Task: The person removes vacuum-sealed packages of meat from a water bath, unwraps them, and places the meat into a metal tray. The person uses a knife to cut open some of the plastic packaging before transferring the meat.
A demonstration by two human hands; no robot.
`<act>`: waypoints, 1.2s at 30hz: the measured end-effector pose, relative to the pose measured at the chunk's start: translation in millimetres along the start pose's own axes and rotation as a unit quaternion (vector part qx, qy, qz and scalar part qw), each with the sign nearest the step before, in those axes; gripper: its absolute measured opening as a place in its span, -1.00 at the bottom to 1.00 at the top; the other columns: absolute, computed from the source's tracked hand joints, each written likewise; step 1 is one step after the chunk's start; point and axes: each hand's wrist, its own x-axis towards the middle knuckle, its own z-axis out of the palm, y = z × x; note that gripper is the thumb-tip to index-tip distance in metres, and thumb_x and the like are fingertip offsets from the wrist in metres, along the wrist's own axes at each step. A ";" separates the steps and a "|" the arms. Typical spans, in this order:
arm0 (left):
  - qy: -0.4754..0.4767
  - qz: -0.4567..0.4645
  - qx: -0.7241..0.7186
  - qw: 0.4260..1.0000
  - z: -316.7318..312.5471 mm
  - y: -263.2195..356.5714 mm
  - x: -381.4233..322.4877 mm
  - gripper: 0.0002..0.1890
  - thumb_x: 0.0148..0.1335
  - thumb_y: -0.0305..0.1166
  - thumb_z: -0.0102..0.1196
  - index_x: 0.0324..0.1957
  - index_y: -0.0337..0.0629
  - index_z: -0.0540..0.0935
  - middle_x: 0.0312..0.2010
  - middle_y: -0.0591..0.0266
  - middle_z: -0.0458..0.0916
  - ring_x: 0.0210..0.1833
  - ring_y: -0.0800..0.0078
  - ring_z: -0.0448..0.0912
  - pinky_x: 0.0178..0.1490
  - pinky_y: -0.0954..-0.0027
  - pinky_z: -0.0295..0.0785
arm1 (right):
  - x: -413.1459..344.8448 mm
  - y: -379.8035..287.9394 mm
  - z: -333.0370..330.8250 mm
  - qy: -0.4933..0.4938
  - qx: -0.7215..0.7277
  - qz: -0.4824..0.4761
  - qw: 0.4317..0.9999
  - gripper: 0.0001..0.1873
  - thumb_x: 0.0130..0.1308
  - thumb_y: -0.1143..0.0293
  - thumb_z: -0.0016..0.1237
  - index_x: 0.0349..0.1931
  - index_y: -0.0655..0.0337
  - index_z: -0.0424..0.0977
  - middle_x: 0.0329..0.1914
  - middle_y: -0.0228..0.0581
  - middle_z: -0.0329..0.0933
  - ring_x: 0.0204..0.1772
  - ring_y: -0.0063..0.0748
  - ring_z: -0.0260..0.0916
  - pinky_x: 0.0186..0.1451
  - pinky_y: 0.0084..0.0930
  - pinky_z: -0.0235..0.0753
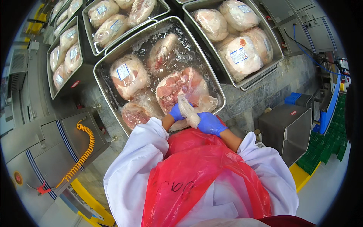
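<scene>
A stainless steel tub holding water and bagged cuts of raw meat stands right before me. At its near edge, my left hand and my right hand, both in blue gloves, grip the bunched clear plastic bag. Part of the left hand is hidden behind the twisted plastic. The bag gathers against a large pink meat cut, whose cut face shows. Left of it lies another bagged piece. Farther back are a labelled bagged cut and a long piece.
More metal tubs of bagged meat stand at the back right, back left and far left. A steel bin is on the right. A coiled yellow air hose hangs from steel cabinets at left.
</scene>
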 end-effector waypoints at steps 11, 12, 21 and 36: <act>0.307 -0.104 -0.052 0.945 -7.9 48.6 19.2 -0.42 0.17 -0.22 0.13 0.21 -0.18 0.35 0.20 0.05 0.35 0.24 0.20 0.32 0.31 0.31 0.19 | -22.2 -59.1 -64.3 0.057 0.021 -0.048 0.997 -0.69 0.14 0.20 -0.05 -0.29 0.28 0.54 -0.31 0.18 0.53 -0.17 0.18 0.48 -0.11 -0.07 0.43; 0.314 -0.144 -0.141 0.928 -9.6 47.8 24.2 -0.40 0.19 -0.22 0.12 0.24 -0.19 0.31 0.23 0.04 0.31 0.27 0.21 0.29 0.33 0.32 0.16 | -22.9 -63.6 -71.2 0.060 0.026 -0.059 0.996 -0.69 0.14 0.21 -0.05 -0.28 0.28 0.54 -0.31 0.19 0.53 -0.16 0.18 0.47 -0.12 -0.08 0.43; 0.111 -0.017 -0.159 0.981 -41.8 102.5 38.3 -0.76 0.10 -0.31 0.12 -0.20 -0.19 0.60 -0.25 0.01 0.63 -0.17 0.10 0.57 -0.07 0.22 0.44 | -67.9 -0.3 -50.7 0.135 0.138 -0.007 0.981 -0.74 0.01 0.39 0.09 -0.27 0.31 0.52 -0.43 -0.03 0.58 -0.34 -0.08 0.54 -0.30 -0.30 0.47; -0.008 -0.037 -0.351 0.936 -62.5 228.4 93.6 -0.74 0.00 -0.29 0.11 -0.33 -0.28 0.52 -0.36 -0.14 0.52 -0.30 -0.03 0.52 -0.20 0.16 0.41 | -205.0 41.0 -106.9 0.367 0.435 0.008 0.822 -0.56 0.36 0.31 -0.13 0.17 0.31 0.22 0.14 -0.15 0.34 0.15 -0.38 0.30 0.23 -0.40 0.29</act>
